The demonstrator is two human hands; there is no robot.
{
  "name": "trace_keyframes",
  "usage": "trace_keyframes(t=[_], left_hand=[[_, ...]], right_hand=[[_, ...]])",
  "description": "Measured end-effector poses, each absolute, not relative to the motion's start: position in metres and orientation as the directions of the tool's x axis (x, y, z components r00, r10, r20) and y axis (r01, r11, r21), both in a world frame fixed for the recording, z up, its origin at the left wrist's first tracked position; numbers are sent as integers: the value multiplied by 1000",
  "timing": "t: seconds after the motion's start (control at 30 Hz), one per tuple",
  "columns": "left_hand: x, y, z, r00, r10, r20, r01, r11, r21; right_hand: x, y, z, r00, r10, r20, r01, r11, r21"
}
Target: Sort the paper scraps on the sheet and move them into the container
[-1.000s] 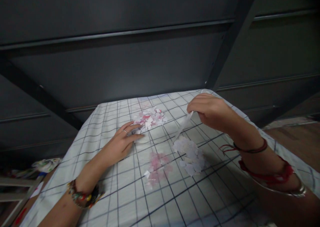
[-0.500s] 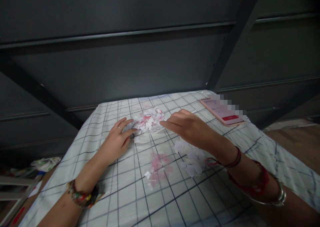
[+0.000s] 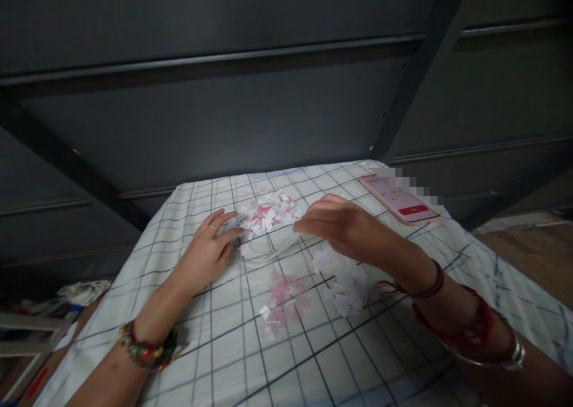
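Sorting paper scraps on checked cloth (image 3: pixel 215 347): mixed pile (image 3: pixel 266 216) under flat, spread left hand (image 3: pixel 210 249); right hand (image 3: pixel 340 225) pinching 1 strip (image 3: pixel 280 249). Pink pile (image 3: pixel 284 302) and white pile (image 3: pixel 344 281) formed; mixed pile looks largely unsorted.

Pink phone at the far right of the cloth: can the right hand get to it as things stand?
Probably yes. The phone lies face up on the checked cloth, with bare cloth between it and the right hand. But that hand pinches a thin clear strip, so its fingers aren't free.

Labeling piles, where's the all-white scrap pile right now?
In the head view, the white pile lies right of centre on the checked cloth, under the right hand, beside the pink pile.
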State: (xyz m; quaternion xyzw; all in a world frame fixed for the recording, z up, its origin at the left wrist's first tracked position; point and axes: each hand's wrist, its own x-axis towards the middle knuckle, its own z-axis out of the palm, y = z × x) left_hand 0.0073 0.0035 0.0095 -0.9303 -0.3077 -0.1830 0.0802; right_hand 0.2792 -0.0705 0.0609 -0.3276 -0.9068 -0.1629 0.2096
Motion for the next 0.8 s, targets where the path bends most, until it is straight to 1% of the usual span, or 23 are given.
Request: trace_keyframes(t=[0.1,0.17,0.27,0.33,0.43,0.5,0.57,0.63,0.73,0.8], left_hand=[[7,3,10,743,552,380,606,-795,-30],[7,3,11,734,563,379,615,-788,-20],[6,3,11,716,589,374,638,-770,-8],[5,4,10,696,617,368,665,-747,-3],[2,6,4,610,696,380,751,-660,3],[1,7,0,547,744,383,808,-590,-9],[0,8,-3,491,783,381,854,-520,-33],[0,7,-5,441,813,381,888,-457,-54],[-2,7,-11,365,855,369,926,-373,-51],[-5,8,-18,334,886,321,939,-342,-34]], right_hand=[[282,-71,63,-656,549,518,700,700,145],[283,-71,63,-659,575,486,714,680,164],[284,-73,65,-684,590,430,698,701,148],[286,-75,68,-695,573,434,674,730,114],[286,-79,71,-664,542,515,666,742,78],[284,-80,72,-627,536,565,691,718,87],[283,-80,71,-622,554,554,723,678,134],[283,-80,71,-639,586,498,734,657,170],[285,-81,72,-676,586,447,700,701,140],[284,-82,71,-668,569,479,688,718,107]])
